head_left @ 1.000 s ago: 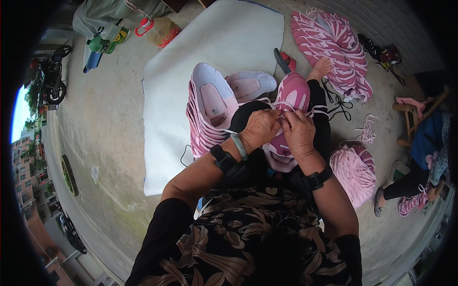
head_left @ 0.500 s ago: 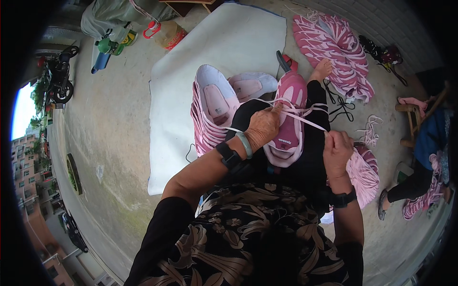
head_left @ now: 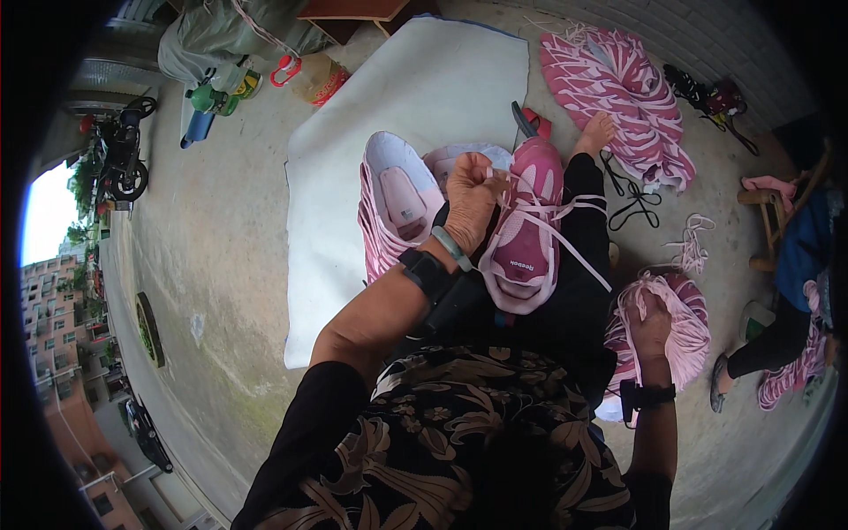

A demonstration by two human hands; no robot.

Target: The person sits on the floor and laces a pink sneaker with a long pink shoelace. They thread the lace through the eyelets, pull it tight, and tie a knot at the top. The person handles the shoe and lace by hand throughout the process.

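Fingers (head_left: 477,166) of the left hand (head_left: 471,205) are pinched together on a flat, pale pink lace at the left side of a dark pink shoe upper with lighter pink trim (head_left: 527,243). This upper lies on the person's black-trousered legs, its toe pointing away from the body and its open collar nearest the waist; one loose lace end trails down across its right side. Lower and to the right, the right hand (head_left: 651,325) rests on a rounded bundle of pale pink laces and dark pink striped pieces (head_left: 687,331); its fingertips are partly buried there, so whether they grasp anything cannot be told. Just left of the left hand, a nested stack of pink uppers with pale linings (head_left: 399,199) shows against a large white sheet (head_left: 340,177) on the grey concrete floor (head_left: 225,265). Beyond the person's bare foot (head_left: 597,132) lies a long heap of pink-and-white striped uppers (head_left: 632,110).
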